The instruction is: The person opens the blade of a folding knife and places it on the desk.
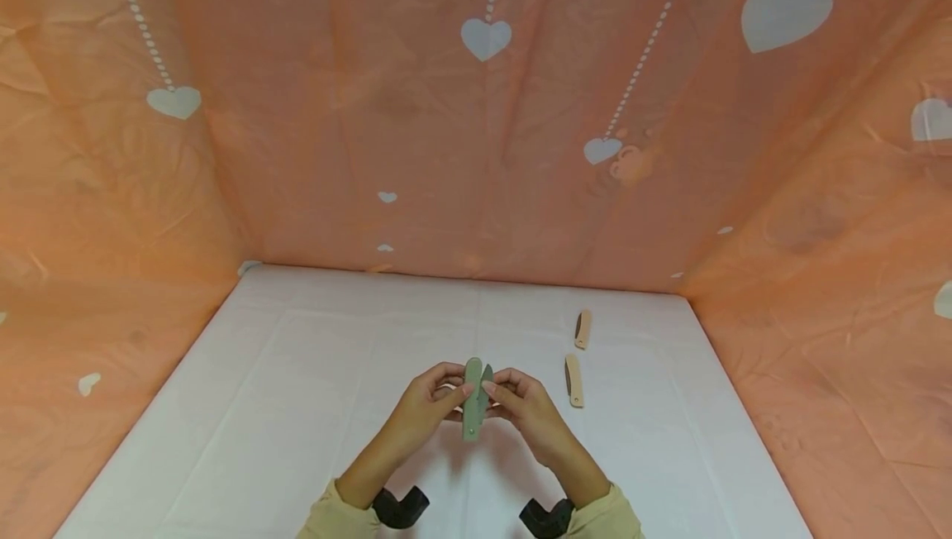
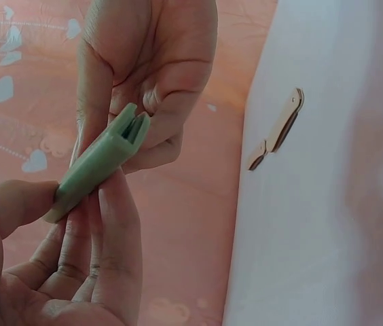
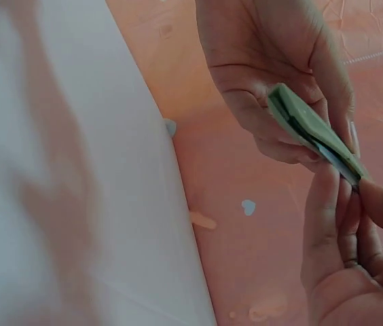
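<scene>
One green folding knife (image 1: pixel 473 398) (two beige (image 1: pixel 574 379))

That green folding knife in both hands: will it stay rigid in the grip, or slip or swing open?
The green folding knife probably stays stiff along its smooth, hard-looking handle. Its blade stands partly out, so it may pivot if pinched unevenly. Fingertips of the left hand and right hand alone carry it, so it is likely light, perhaps slippery.

free: bare tabletop (image 1: pixel 312 407) at 9 and 12 o'clock of hands | blocked: two beige folding knives (image 1: pixel 573 379) at 2 o'clock | bounds: orange cloth walls (image 1: pixel 476 150) left, back, right
</scene>
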The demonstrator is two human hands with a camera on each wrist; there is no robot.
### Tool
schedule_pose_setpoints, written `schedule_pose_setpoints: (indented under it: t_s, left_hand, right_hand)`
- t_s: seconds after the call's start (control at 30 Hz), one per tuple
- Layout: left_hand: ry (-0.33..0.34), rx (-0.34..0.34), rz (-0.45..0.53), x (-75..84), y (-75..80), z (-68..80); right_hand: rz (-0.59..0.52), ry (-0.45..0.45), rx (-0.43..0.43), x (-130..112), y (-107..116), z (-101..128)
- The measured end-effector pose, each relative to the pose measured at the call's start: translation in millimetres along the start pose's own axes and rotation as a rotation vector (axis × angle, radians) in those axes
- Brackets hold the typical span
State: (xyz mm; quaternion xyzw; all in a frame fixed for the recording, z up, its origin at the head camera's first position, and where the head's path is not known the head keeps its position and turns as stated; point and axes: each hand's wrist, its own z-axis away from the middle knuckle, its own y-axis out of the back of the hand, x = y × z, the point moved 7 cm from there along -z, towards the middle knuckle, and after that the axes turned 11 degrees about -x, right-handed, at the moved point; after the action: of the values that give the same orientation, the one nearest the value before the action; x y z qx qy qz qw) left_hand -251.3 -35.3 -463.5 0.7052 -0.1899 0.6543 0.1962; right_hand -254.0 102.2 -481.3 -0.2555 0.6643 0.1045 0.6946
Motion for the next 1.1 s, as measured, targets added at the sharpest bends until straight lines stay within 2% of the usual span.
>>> schedule_pose_setpoints:
  t_s: [0.4, 0.73, 1.1]
  left_hand:
    - [0.003, 0.027, 0.017, -3.5, 4.3, -1.1]
    - [0.011, 0.083, 0.047, -6.8, 12.9, -4.2]
    - [0.013, 0.174, 0.130, -8.6, 21.5, -5.3]
  right_hand:
    - [0.008, -0.023, 0.018, 0, 4, 1]
    - [-0.014, -0.047, 0.059, 1, 14, 3]
    - [-0.040, -0.033, 0.119, -1, 22, 3]
